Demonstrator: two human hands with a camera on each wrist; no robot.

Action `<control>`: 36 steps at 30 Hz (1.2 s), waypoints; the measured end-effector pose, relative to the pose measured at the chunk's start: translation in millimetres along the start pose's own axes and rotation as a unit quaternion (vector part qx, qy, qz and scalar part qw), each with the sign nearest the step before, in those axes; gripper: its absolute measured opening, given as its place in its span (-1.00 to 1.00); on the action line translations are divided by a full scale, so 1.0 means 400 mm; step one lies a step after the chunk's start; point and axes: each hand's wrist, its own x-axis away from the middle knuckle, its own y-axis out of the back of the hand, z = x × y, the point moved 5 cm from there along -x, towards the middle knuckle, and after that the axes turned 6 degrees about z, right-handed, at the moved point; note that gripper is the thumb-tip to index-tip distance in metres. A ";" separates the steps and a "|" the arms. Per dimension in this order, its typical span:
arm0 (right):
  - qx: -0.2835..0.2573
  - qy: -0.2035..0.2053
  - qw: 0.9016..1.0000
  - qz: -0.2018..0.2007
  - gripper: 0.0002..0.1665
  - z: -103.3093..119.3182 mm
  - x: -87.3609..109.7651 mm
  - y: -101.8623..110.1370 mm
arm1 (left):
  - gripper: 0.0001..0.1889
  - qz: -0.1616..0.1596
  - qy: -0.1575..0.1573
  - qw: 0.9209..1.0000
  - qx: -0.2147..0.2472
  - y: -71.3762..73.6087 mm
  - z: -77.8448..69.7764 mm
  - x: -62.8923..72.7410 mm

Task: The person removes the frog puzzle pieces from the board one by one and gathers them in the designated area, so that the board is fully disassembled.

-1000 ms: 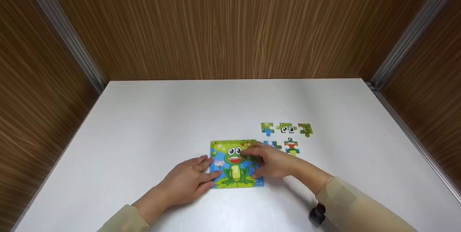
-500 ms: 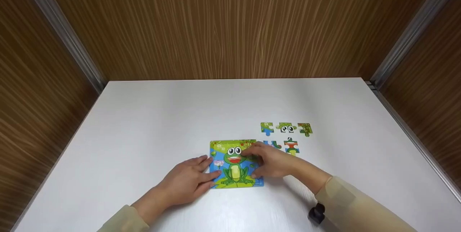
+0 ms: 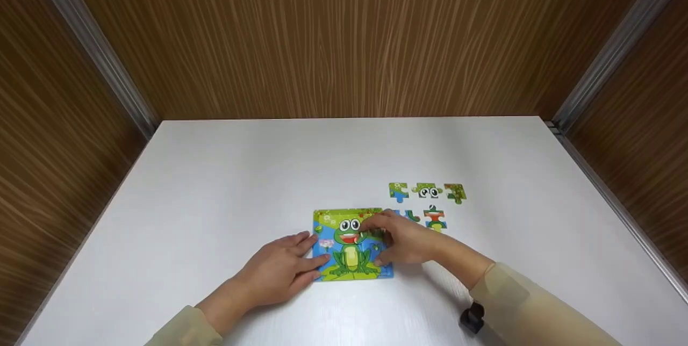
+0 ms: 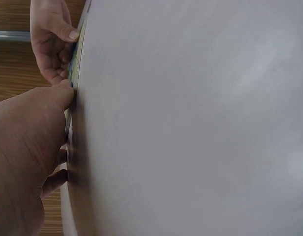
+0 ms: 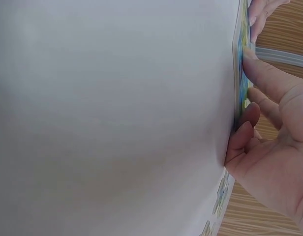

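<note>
At the near edge of the head view, two pale sleeves came in, a left sleeve (image 3: 185,329) and a right sleeve (image 3: 529,308), with one black object (image 3: 473,318) just beside the latter. Beyond them were two bare hands and, between them, one square frog puzzle (image 3: 352,257) lying on the white table (image 3: 242,174). The left hand (image 3: 277,269) was loosely spread, its fingers nearly straight and touching the puzzle's left side, gripping nothing. The right hand (image 3: 409,239) arched over the right side, fingers bent, thumb on the puzzle; whether it pinched a piece could not be told.

Farther off, at least five loose pieces lay in two rows. The nearer row showed two, both partly hidden by the right hand: a blue piece (image 3: 411,215) and a red-mouthed piece (image 3: 435,218). The farther row held three: a green-and-blue piece (image 3: 398,190), an eyes piece (image 3: 428,191) and a red-flecked green piece (image 3: 456,192). Three wood-grain walls, a left wall (image 3: 59,120), a right wall (image 3: 634,120) and a back wall (image 3: 344,40), stood around the table.
</note>
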 end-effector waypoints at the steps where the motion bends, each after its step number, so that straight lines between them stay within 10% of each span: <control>1: -0.005 0.003 1.000 -0.001 -0.29 0.000 -0.001 -0.001 | -0.59 0.000 0.000 1.000 0.001 0.000 0.000 0.000; 36: -0.027 -0.003 1.000 -0.009 -0.24 -0.017 0.012 -0.010 | -0.58 0.015 0.009 1.000 0.005 -0.007 0.003 -0.001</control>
